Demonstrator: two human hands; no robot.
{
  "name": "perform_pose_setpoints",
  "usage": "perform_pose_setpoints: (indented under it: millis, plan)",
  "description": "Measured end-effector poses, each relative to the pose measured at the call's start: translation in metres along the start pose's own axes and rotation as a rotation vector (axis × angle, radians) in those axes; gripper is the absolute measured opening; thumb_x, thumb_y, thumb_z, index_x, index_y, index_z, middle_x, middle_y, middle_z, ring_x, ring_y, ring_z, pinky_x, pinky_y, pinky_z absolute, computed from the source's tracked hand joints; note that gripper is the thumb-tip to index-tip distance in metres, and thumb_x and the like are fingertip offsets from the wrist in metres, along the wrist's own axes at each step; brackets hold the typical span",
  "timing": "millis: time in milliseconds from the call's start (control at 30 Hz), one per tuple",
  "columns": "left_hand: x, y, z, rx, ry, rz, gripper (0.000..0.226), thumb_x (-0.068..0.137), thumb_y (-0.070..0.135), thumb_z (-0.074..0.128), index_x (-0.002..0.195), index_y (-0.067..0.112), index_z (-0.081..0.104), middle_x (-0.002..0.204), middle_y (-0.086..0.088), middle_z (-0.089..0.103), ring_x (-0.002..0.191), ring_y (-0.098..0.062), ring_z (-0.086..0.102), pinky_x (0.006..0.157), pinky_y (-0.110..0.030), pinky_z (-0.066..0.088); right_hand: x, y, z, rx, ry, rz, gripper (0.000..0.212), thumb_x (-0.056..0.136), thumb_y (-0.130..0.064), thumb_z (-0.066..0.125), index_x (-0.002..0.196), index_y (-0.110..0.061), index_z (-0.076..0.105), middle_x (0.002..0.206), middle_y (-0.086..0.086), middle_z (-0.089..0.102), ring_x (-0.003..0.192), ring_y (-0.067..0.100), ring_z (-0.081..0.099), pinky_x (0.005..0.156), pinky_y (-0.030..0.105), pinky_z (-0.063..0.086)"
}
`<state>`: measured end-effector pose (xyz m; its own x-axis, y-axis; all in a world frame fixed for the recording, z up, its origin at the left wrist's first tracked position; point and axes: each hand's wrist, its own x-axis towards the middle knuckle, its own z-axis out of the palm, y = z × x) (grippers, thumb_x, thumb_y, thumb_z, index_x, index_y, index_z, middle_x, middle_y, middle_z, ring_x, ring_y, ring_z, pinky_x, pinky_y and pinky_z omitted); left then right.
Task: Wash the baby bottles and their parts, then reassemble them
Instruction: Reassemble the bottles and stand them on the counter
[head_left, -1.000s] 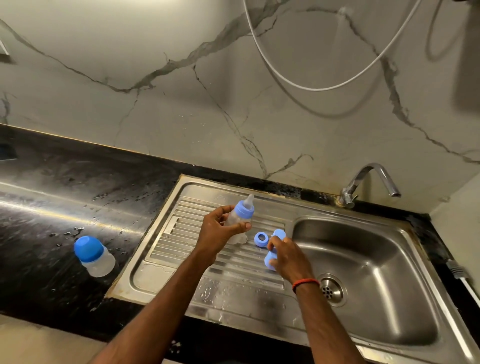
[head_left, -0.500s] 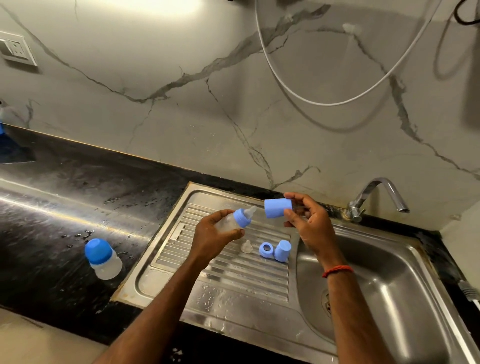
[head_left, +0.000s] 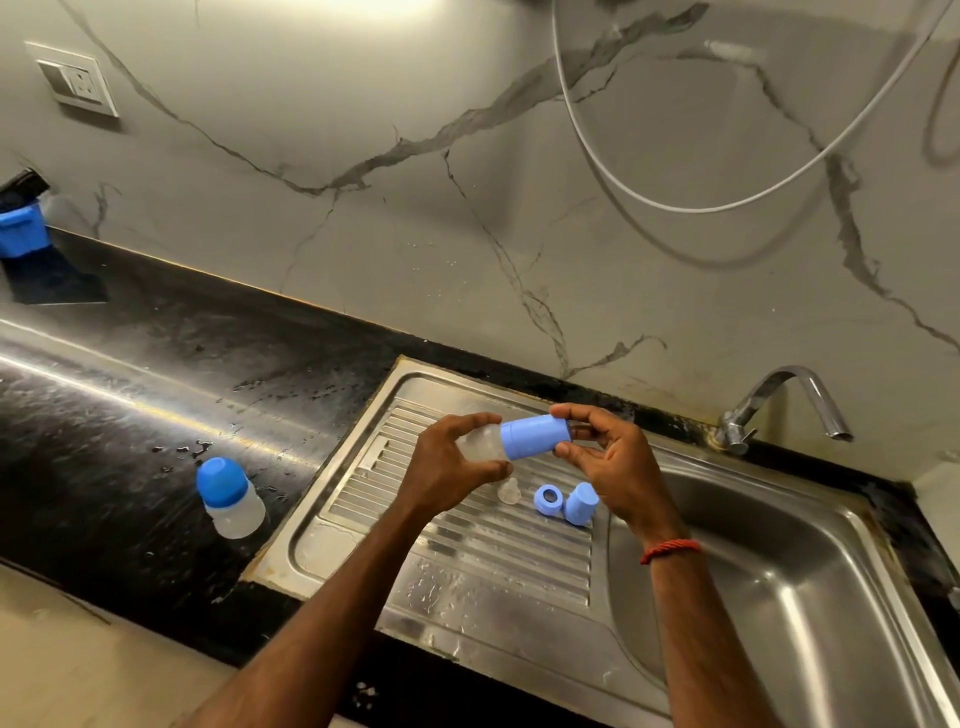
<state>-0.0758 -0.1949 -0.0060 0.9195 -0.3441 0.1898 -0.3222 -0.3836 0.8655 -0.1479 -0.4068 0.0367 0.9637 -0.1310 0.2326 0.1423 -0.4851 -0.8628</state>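
**Blue Cap on the Bottle**

The left hand (head_left: 449, 465) holds a clear baby bottle (head_left: 480, 442) on its side, above the ribbed drainboard (head_left: 467, 551) of the steel sink. Its fingers curl round the bottle's body. The right hand (head_left: 610, 462) pinches the blue cap (head_left: 535, 436), which sits over the bottle's top end. The fingers are above it and the thumb below.

Under the hands, a clear nipple (head_left: 508, 491), a blue ring (head_left: 548, 500) and a second blue cap (head_left: 582, 503) lie close together on the drainboard. A capped bottle (head_left: 228, 499) stands on the black counter (head_left: 130, 395), left of the sink.
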Motion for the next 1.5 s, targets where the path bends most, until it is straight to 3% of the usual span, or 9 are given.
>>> perform_pose_setpoints:
  millis: [467, 700, 867, 1000, 1133, 1300, 1500]
  plan:
    - [0.005, -0.007, -0.005, 0.040, -0.027, 0.058, 0.058, 0.074, 0.020, 0.088, 0.127, 0.015, 0.066, 0.115, -0.008, 0.067, 0.103, -0.019, 0.056, 0.085, -0.029, 0.043, 0.006, -0.004, 0.007, -0.004, -0.044, -0.017, 0.046, 0.080, 0.002, 0.075, 0.122, -0.014, 0.067, 0.120, -0.001, 0.068, 0.111, 0.011, 0.065, 0.095, 0.029, 0.055]
    - [0.009, -0.014, -0.011, 0.103, 0.009, 0.086, 0.061, 0.070, 0.022, 0.091, 0.127, 0.016, 0.068, 0.113, -0.006, 0.067, 0.099, -0.014, 0.054, 0.080, -0.020, 0.040, 0.007, 0.002, 0.023, 0.026, -0.055, 0.109, 0.041, 0.088, -0.009, 0.070, 0.128, -0.006, 0.061, 0.119, 0.017, 0.066, 0.090, 0.020, 0.074, 0.081, 0.038, 0.061]
    - [0.008, -0.016, -0.014, 0.071, 0.023, 0.068, 0.060, 0.070, 0.022, 0.091, 0.125, 0.015, 0.068, 0.114, -0.007, 0.068, 0.103, -0.017, 0.058, 0.090, -0.032, 0.048, 0.010, 0.000, 0.038, -0.017, -0.019, 0.096, 0.033, 0.093, -0.015, 0.066, 0.125, -0.012, 0.060, 0.118, 0.013, 0.065, 0.091, 0.017, 0.072, 0.075, 0.031, 0.062]
    - [0.008, -0.019, -0.019, 0.058, 0.040, 0.049, 0.061, 0.074, 0.030, 0.089, 0.129, 0.016, 0.066, 0.120, -0.005, 0.068, 0.109, -0.019, 0.058, 0.091, -0.025, 0.044, 0.018, -0.006, 0.047, -0.003, 0.038, 0.070, 0.032, 0.093, -0.015, 0.067, 0.124, -0.015, 0.062, 0.115, 0.007, 0.065, 0.096, 0.014, 0.070, 0.073, 0.032, 0.062]
    - [0.008, -0.022, -0.029, 0.077, 0.103, 0.100, 0.061, 0.076, 0.049, 0.083, 0.128, 0.021, 0.067, 0.122, 0.000, 0.070, 0.111, -0.013, 0.062, 0.095, -0.035, 0.049, 0.032, -0.014, 0.060, -0.103, -0.070, 0.020, 0.035, 0.090, -0.012, 0.070, 0.124, -0.018, 0.065, 0.123, 0.002, 0.065, 0.107, 0.014, 0.065, 0.082, 0.032, 0.061]
    - [0.007, -0.030, -0.051, 0.086, 0.156, 0.124, 0.045, 0.082, 0.032, 0.083, 0.123, 0.017, 0.071, 0.117, -0.003, 0.073, 0.106, -0.014, 0.066, 0.092, -0.043, 0.057, 0.053, -0.029, 0.089, -0.252, -0.189, -0.060, 0.039, 0.087, -0.012, 0.074, 0.125, -0.016, 0.066, 0.124, 0.002, 0.067, 0.116, 0.015, 0.060, 0.098, 0.042, 0.054]
    - [-0.004, -0.049, -0.088, 0.195, 0.247, 0.100, 0.044, 0.084, 0.028, 0.082, 0.122, 0.010, 0.071, 0.116, -0.008, 0.073, 0.104, -0.017, 0.066, 0.090, -0.038, 0.057, 0.080, -0.052, 0.135, -0.317, -0.324, -0.109, 0.039, 0.086, -0.013, 0.074, 0.125, -0.012, 0.066, 0.123, 0.008, 0.068, 0.115, 0.022, 0.062, 0.101, 0.046, 0.051]
